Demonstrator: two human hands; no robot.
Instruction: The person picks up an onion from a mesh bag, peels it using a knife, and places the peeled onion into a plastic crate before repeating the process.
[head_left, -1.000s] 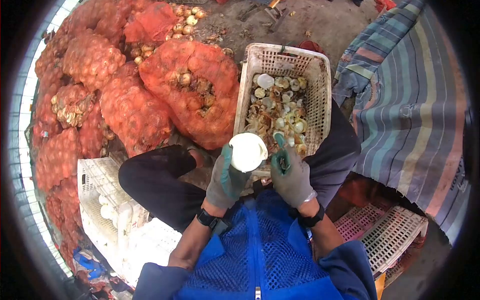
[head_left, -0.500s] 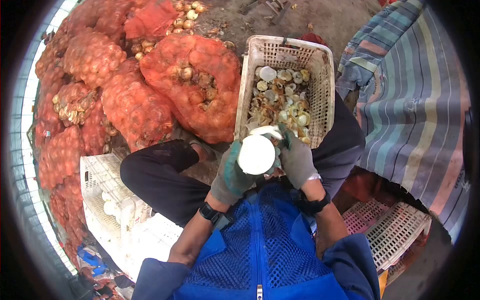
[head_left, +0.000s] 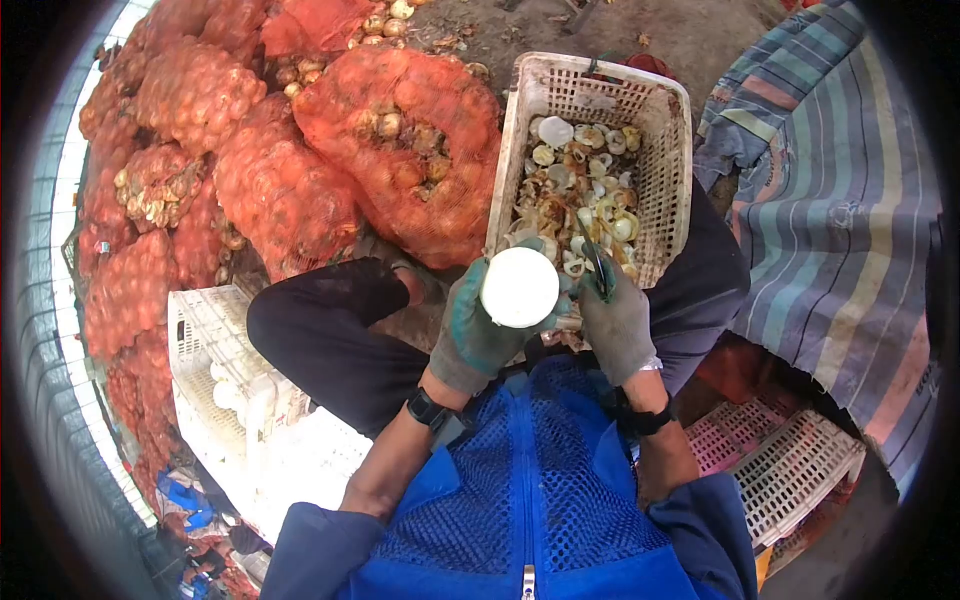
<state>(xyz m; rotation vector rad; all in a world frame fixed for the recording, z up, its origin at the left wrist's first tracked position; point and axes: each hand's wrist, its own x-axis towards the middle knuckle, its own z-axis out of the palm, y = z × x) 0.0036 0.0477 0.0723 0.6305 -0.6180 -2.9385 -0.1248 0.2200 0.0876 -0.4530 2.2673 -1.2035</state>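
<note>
A peeled white onion (head_left: 520, 287) rests in my gloved left hand (head_left: 462, 335), whose fingers curl round its side and underside. Just to the right, my gloved right hand (head_left: 617, 325) is closed on a small knife (head_left: 591, 252), its dark blade pointing up and away from me. Part of the knife's handle is hidden by the glove. Directly beyond both hands stands a dirty white plastic crate (head_left: 664, 170), with onion skins and cut onion pieces (head_left: 575, 185) on its bottom.
Red mesh sacks of onions (head_left: 400, 150) are piled at the left, with loose onions (head_left: 375, 25) behind them. White crates (head_left: 215, 330) holding peeled onions stand by my left knee. More crates (head_left: 790, 465) lie at the right, under a striped cloth (head_left: 820, 220).
The strip of white peel at the onion's top is no longer there. My right hand has drawn slightly away from the onion, and the knife blade now shows. The whole view has shifted a little.
</note>
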